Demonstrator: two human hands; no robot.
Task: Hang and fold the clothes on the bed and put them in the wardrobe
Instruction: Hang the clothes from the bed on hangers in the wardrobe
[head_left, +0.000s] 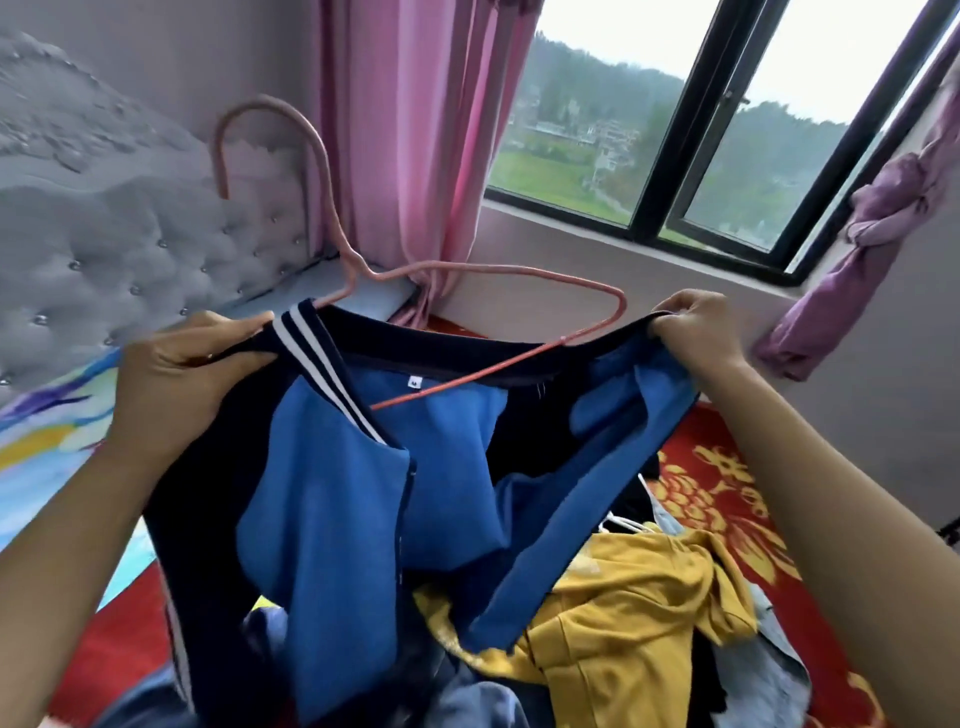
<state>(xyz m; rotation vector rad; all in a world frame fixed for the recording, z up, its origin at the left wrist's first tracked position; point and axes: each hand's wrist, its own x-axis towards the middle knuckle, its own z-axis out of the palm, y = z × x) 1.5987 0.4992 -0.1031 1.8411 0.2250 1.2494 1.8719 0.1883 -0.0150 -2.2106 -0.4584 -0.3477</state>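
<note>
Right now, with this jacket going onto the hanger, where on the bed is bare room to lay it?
Bare red-and-gold floral bedspread lies on the right, between the yellow hoodie and the pale wall. Also free: the light blue patterned sheet on the left, below the grey tufted headboard. The middle is crowded: heaped clothes under the held navy-and-blue jacket.

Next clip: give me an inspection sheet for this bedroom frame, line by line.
Surface: bed with red patterned cover.
Job's things: navy and blue garment held up by its neckline; pink hanger partly inside the neck opening; yellow garment in the pile on the bed.
Clutter: nothing seen.
Hands: left hand grips the collar's left side; right hand pinches its right side.
Cables: nothing seen.
Surroundings: grey tufted headboard, pink curtain, window.
</note>
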